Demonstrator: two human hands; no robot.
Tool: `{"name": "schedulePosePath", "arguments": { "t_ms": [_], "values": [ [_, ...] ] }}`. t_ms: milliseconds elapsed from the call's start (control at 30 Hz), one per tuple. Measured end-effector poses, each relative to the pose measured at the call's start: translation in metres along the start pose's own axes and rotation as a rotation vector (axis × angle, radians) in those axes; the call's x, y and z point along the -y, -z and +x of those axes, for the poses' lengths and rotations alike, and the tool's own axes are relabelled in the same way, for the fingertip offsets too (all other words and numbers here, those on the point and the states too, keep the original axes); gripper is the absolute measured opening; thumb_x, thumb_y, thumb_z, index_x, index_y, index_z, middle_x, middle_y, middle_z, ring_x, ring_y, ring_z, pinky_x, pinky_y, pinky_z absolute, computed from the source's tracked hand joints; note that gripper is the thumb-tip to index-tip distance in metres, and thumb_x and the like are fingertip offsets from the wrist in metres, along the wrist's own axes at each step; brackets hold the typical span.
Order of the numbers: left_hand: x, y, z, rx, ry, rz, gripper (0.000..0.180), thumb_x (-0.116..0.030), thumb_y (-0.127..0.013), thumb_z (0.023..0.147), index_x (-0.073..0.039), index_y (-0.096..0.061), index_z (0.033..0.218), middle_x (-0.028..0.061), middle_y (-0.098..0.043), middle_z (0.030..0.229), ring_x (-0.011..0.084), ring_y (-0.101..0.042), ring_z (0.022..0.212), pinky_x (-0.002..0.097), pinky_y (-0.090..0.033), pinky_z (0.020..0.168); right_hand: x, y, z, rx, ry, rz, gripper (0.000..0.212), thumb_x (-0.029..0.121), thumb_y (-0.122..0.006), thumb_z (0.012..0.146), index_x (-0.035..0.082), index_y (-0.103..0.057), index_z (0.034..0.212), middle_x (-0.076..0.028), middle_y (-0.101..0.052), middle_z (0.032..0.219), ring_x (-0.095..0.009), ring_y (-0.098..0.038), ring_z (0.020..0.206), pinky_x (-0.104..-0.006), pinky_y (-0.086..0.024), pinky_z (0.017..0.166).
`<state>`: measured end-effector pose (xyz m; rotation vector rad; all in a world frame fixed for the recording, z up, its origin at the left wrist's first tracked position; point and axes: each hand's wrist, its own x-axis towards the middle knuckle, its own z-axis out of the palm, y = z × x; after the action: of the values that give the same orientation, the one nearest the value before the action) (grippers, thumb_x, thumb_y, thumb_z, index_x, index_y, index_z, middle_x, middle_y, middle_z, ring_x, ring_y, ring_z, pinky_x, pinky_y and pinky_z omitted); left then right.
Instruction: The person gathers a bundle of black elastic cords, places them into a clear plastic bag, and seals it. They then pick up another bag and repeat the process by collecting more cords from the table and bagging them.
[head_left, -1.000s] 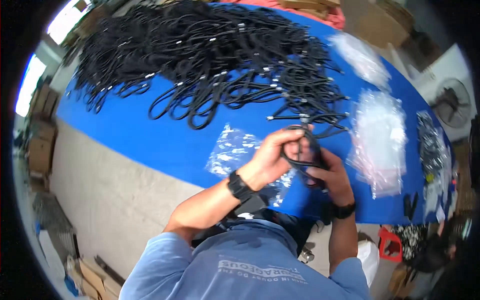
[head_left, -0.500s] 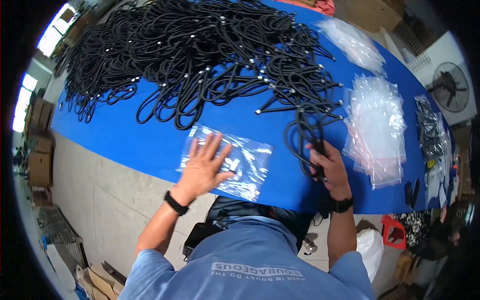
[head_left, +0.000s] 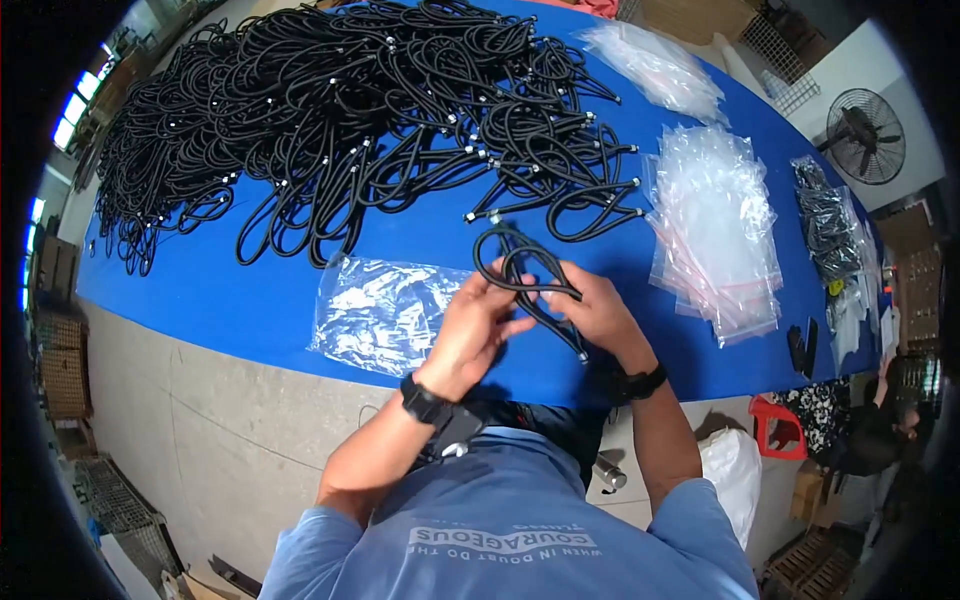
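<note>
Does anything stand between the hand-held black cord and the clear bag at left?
Yes, the left hand: it is between the black cord and the clear bag, covering part of the bag's right edge.

Couldn't pin down exact fingertip contact of left hand [head_left: 470, 335] on held black cord [head_left: 514, 268], too small amid overlapping strands. Lost some of right hand's [head_left: 603, 310] fingers behind its own back and thumb. Missed clear bag's [head_left: 385, 310] right end, covered by left hand. Got black cord pile [head_left: 300, 130] and blue shirt [head_left: 500, 550] cropped at frame edges. Saw white sack [head_left: 730, 470] only partly, blocked by right arm [head_left: 665, 430]. Found far-right person [head_left: 875, 435] too dim.
</note>
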<state>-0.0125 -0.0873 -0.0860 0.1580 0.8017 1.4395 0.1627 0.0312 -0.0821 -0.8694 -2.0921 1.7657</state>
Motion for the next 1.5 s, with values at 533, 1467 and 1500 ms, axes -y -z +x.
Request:
{"name": "schedulePosePath", "arguments": {
  "t_ms": [533,1467,1500],
  "values": [
    [0.008,0.005,0.02,-0.088,-0.213,0.135,0.066,0.003,-0.062,0.095,0.005,-0.03,0.153,0.0117,-0.066,0.111,0.0161,-0.066,0.096,0.0295,-0.057,0.084,0.012,0.014,-0.023,-0.214,-0.088,0.347,0.033,0.015,-0.058,0.102,0.0,-0.061,0.132,0.002,-0.055,0.075,-0.004,-0.051,0.061,-0.0214,-0.04,0.052],
    [-0.002,0.001,0.0,-0.032,-0.219,0.698,0.035,-0.02,-0.06,0.105,0.002,-0.06,0.132,0.0068,-0.07,0.087,0.0106,-0.068,0.073,0.0231,-0.056,0.065,0.031,0.039,-0.066,0.078,-0.076,0.441,0.024,0.02,-0.058,0.103,-0.002,-0.062,0.111,0.003,-0.046,0.066,-0.004,-0.04,0.054,-0.0199,-0.031,0.049],
    [-0.002,-0.005,-0.003,-0.006,-0.149,0.492,0.034,-0.019,-0.06,0.105,0.001,-0.059,0.133,0.0075,-0.07,0.089,0.0114,-0.068,0.075,0.0238,-0.056,0.068,0.037,0.034,-0.064,0.145,-0.131,0.402,0.023,0.02,-0.06,0.102,-0.002,-0.061,0.11,0.003,-0.048,0.067,-0.004,-0.042,0.055,-0.0202,-0.032,0.049]
  ]
}}
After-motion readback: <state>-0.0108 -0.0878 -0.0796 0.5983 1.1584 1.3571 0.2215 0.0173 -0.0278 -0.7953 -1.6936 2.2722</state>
